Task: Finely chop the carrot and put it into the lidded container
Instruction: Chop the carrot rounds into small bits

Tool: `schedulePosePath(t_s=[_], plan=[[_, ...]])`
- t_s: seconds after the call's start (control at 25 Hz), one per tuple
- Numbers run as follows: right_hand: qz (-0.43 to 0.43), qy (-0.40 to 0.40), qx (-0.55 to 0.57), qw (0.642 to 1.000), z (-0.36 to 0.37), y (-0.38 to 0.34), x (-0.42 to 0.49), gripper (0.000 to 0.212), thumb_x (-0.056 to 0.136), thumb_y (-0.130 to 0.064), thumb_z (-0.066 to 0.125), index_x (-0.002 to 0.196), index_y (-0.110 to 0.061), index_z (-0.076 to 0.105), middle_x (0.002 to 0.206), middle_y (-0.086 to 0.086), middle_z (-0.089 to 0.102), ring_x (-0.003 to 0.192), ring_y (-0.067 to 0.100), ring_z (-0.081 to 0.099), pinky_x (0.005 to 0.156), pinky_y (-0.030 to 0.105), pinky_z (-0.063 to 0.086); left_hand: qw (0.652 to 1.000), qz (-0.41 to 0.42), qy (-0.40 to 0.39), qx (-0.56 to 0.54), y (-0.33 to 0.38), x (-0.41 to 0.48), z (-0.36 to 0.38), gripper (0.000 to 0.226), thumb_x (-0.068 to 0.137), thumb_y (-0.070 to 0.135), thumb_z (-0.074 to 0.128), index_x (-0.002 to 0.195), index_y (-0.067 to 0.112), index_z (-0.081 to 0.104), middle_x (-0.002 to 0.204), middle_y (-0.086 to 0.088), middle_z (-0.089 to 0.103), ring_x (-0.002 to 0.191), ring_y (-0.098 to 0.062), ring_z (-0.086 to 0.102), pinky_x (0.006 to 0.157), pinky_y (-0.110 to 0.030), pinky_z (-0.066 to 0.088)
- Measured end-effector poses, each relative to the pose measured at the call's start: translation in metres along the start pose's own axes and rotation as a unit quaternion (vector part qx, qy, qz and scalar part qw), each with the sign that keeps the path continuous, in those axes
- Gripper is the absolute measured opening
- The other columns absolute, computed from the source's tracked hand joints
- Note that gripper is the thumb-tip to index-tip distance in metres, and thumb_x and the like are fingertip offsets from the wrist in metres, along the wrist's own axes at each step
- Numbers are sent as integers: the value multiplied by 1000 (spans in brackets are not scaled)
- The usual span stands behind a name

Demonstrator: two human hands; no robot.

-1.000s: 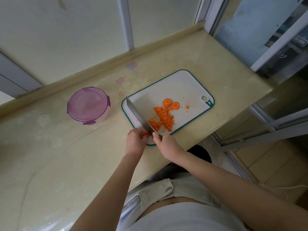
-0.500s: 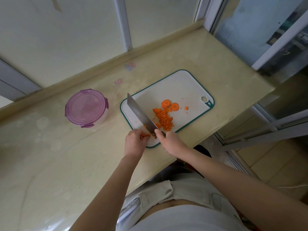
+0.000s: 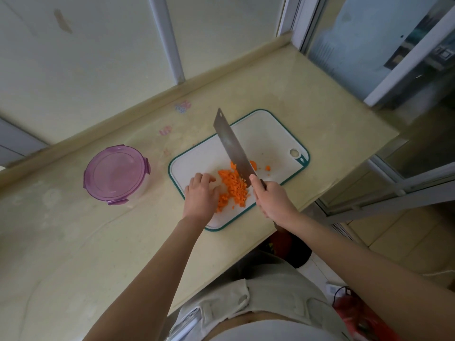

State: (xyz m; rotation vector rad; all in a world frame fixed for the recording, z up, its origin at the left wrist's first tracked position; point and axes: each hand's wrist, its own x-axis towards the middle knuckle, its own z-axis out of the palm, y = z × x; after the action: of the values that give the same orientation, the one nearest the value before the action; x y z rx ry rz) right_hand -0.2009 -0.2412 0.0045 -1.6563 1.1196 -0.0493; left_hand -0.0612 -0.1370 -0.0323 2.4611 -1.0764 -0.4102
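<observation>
Moved: your knife (image 3: 231, 146) now stands lifted over the middle of the cutting board (image 3: 266, 134); half a second ago its blade lay along the board's left side.
Right hand (image 3: 273, 200): clenched round the knife handle.
Left hand (image 3: 200, 195): rests on the board just left of the heap, fingers loosely bent, gripping nothing visible.
Chopped carrot (image 3: 232, 188): a fine heap at frame centre, between your hands.
Carrot slices (image 3: 253, 164): uncut, partly hidden right of the blade.
Lidded container (image 3: 115, 173): on the counter (image 3: 73, 242), left of the board, lid on.
Progress: chopping looks nearly done; the slices, the lid and the transfer remain.
</observation>
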Motion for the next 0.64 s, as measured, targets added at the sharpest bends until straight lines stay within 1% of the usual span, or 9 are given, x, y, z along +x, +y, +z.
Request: schedulePosePath(t_s=[0.08,0.2,0.36,0.44,0.52,0.64], plan=[[12,27,11,1000,-9,2,7,53,96,-51,38,57,-14,38,48,0,35,41,15,33,46,29,27,999,19,-29,-3,12,19,-1,32,94,22,49,124,14,51,124,-5,49,116,-23,43,98,-32,29],[26,52,21,998,-19,6,17,54,96,-50,38,56,-14,36,48,-1,34,41,15,32,45,28,26,997,46,-63,1,30,46,4,41,95,23,48,135,17,43,134,-4,44,124,-23,39,102,-32,27],[44,59,35,997,-27,7,26,54,96,-50,39,54,-16,35,48,-1,33,40,14,30,43,27,25,989,62,-124,47,43,62,18,52,94,23,50,143,19,32,144,-3,37,129,-24,33,106,-35,25],[43,58,40,997,-29,6,30,54,96,-50,40,53,-16,34,48,-1,33,39,13,29,43,27,25,986,77,-125,80,46,66,22,52,93,24,51,141,21,33,141,-2,41,125,-24,35,103,-34,27],[38,57,47,997,-30,5,33,54,96,-49,40,54,-16,35,48,-1,33,39,14,30,43,27,25,985,84,-119,95,49,71,22,46,92,23,53,136,21,40,132,-3,45,118,-23,38,100,-33,28],[45,57,64,995,-32,5,37,53,95,-50,42,55,-15,38,49,0,35,40,15,32,43,27,27,984,63,-132,100,57,77,22,37,89,19,54,125,14,46,123,-8,45,112,-26,40,95,-33,32]])
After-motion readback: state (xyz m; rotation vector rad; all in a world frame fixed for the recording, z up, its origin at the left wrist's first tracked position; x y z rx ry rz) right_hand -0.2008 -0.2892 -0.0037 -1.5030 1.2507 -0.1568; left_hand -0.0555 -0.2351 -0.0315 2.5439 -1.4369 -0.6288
